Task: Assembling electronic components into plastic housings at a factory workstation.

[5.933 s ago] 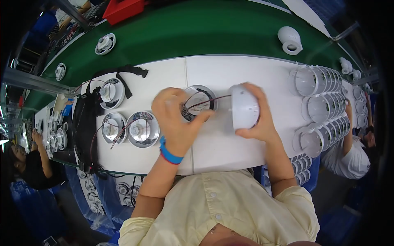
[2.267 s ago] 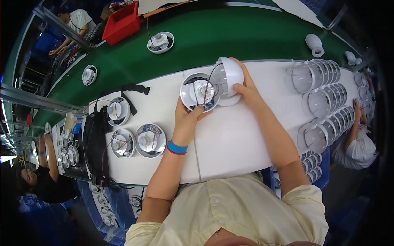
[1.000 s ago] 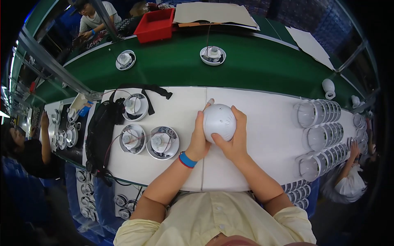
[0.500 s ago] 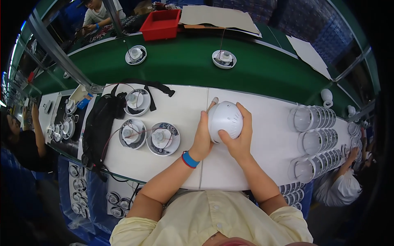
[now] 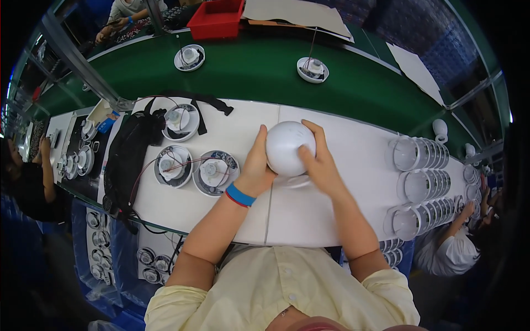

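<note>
Both of my hands grip a smooth white dome-shaped housing (image 5: 287, 148) above the middle of the white table. My left hand (image 5: 254, 168) cups its left side, with the palm turned inward. Around its right side curls my right hand (image 5: 324, 165), the thumb pressed on the front face. A clear rim shows blurred beneath the dome; the rest of its underside is hidden. Left of my left hand lie three round white shells with inner parts and red wires: a near one (image 5: 216, 172), one beside it (image 5: 173, 166) and a farther one (image 5: 181, 122).
Several clear domes with white rims (image 5: 425, 186) lie nested in rows at the right. A black bag (image 5: 130, 160) with straps lies at the left. Beyond the table runs a green conveyor belt (image 5: 248, 71) carrying two more shells. Other people sit at both sides and across the belt.
The dome has been turned in my hands, so its slotted side now faces away and a smooth side shows. The two shells on the belt have shifted slightly right in view.
</note>
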`<state>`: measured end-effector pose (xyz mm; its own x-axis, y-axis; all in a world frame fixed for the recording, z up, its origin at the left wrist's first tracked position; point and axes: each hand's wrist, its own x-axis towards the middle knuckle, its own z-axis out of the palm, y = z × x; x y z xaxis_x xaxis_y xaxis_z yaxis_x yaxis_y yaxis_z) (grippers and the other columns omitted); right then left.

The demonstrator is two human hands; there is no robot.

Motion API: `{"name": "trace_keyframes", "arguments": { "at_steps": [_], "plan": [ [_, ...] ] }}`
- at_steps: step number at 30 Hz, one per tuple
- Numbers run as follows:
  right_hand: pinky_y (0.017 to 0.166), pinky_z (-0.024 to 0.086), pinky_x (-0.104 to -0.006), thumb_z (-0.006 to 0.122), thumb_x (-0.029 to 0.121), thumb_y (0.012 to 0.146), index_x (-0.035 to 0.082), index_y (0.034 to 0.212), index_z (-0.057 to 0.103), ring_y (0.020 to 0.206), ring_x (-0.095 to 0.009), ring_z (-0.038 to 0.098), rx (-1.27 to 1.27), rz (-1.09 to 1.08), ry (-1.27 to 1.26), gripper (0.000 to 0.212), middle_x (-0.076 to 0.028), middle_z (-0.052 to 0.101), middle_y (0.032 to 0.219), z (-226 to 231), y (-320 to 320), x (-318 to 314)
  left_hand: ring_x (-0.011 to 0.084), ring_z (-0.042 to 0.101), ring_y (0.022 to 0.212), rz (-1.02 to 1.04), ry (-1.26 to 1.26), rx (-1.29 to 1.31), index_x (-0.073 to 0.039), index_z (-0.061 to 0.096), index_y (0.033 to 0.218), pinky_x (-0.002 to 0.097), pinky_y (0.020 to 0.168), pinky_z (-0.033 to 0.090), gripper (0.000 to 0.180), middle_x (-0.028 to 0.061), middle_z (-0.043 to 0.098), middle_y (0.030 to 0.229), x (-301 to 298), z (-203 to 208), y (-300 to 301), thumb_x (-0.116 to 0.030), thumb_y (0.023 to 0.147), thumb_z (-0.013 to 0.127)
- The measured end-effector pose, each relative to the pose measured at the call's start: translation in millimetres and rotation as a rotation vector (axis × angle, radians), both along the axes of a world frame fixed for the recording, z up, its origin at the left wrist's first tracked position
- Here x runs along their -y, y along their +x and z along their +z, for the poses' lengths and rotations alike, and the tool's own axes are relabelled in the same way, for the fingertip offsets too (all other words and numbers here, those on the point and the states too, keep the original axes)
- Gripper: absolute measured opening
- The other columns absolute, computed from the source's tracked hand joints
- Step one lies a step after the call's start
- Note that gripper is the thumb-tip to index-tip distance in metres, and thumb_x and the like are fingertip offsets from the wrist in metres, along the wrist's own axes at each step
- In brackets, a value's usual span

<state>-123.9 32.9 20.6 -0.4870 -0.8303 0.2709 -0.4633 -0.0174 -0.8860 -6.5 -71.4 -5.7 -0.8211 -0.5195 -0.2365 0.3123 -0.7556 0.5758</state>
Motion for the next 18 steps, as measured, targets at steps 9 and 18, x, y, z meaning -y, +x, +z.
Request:
{"name": "trace_keyframes", "arguments": {
  "at_steps": [9,18],
  "plan": [
    [0.105,0.04,-0.0414,0.063,0.044,0.088,0.011,0.142,0.041,0.128,-0.027,0.046,0.986,0.071,0.087,0.066,-0.014,0.05,0.134,-17,-37,-10,0.0282,0.059,0.118,-0.256,-0.076,0.206,-0.005,0.04,0.143,0.0421,0.093,0.053,0.07,0.0126,0.049,0.14,-5,22,-2,-0.059,0.101,0.023],
    [0.086,0.053,-0.0414,0.077,0.042,0.076,-0.006,0.131,0.046,0.102,-0.028,0.063,0.534,-0.759,-0.209,0.08,-0.019,0.058,0.119,-57,-338,57,0.0276,0.064,0.109,-0.284,-0.567,0.309,0.002,0.034,0.145,0.0326,0.09,0.052,0.057,0.0168,0.044,0.143,-16,-24,-10,-0.032,0.102,0.049]
  ]
}}
